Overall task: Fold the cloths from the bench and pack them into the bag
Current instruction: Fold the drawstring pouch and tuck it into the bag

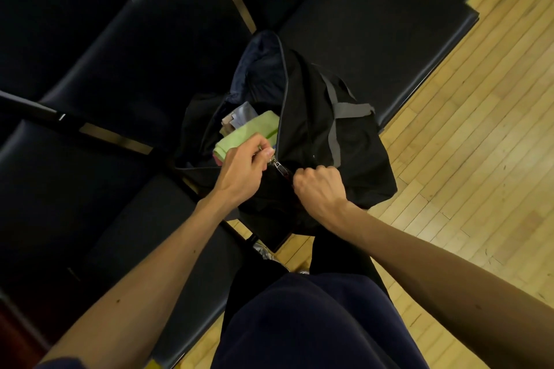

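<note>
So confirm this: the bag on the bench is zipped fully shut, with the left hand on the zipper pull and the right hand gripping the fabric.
Not quite: the bag is open in the head view, green cloth showing inside. Left hand is at the zipper pull; right hand grips the fabric.

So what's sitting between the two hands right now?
In the head view, only the zipper pull on the black bag lies between the left hand and the right hand.

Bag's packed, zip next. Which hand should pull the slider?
Left. The left hand already pinches the zipper pull at the near end of the open bag. The right hand is fisted on the fabric behind it, well placed to brace.
</note>
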